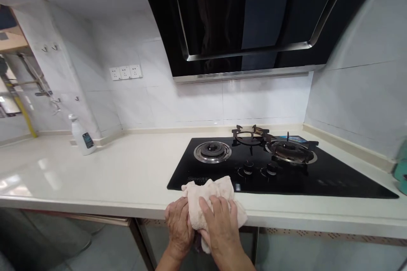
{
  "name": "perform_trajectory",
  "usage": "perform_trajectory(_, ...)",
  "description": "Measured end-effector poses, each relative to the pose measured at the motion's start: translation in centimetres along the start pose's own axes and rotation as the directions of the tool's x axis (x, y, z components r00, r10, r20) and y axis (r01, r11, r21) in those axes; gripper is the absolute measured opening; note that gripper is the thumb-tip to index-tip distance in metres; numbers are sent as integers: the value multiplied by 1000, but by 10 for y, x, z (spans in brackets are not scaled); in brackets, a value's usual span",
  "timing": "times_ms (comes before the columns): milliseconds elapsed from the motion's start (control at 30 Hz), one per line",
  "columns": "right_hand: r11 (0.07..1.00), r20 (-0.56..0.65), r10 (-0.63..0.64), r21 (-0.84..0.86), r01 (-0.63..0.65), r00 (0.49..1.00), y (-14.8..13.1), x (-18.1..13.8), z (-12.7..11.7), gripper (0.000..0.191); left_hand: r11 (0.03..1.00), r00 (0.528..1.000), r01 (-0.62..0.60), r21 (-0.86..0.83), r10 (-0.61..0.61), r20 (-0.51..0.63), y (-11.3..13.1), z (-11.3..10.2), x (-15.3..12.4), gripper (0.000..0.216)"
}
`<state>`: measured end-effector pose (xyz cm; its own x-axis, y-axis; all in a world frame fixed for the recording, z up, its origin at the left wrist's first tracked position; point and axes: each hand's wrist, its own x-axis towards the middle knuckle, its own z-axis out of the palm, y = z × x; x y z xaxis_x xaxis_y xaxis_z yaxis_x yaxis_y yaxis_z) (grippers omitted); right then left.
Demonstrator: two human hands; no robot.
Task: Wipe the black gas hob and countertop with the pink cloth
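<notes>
Both of my hands are on a pale, fluffy cloth (208, 192) at the front edge of the counter. My left hand (179, 225) grips its left side, fingers curled and partly hidden. Across the top of the cloth lies my right hand (221, 222), its fingers bent into the fabric. The far end of the cloth overlaps the front edge of the black gas stove (229, 184). Something dark shows under the cloth between my hands, too hidden to name. On the stove, the left burner (213, 151) is bare, without a pan support over it.
A loose pan support (249, 137) rests at the stove's back, near the right burner (291, 151). The black range hood (216, 17) hangs above. A white bottle (82, 136) stands on the white counter (127, 169) to the left. A green object (401, 171) is at the far right.
</notes>
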<state>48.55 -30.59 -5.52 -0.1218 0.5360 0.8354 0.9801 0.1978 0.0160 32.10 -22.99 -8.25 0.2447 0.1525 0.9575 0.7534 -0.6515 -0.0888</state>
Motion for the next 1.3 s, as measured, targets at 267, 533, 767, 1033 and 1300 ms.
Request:
perform_trajectory(267,996,-21,25,87,-23,999,61,-27,-26,71,999,994,19,-34,-15,105,5,-14,7,28)
perform_trajectory(533,971,63,106,-220,-90,992,206,-107,-79,58,995,990,77,-58,-70,119,11,-14,7,28)
perform_trajectory(767,927,-19,189,-326,-185,982,179,-92,-65,56,991,991,127,-50,-125,47,18,-4,6,28)
perform_trajectory(1033,990,-121,142,11,-141,982,55,-44,-23,47,993,989,114,-36,-110,95,13,-8,5,29)
perform_trajectory(1300,994,-19,-90,-60,89,996,154,-83,-49,50,995,993,96,-40,-93,78,8,-3,0,30)
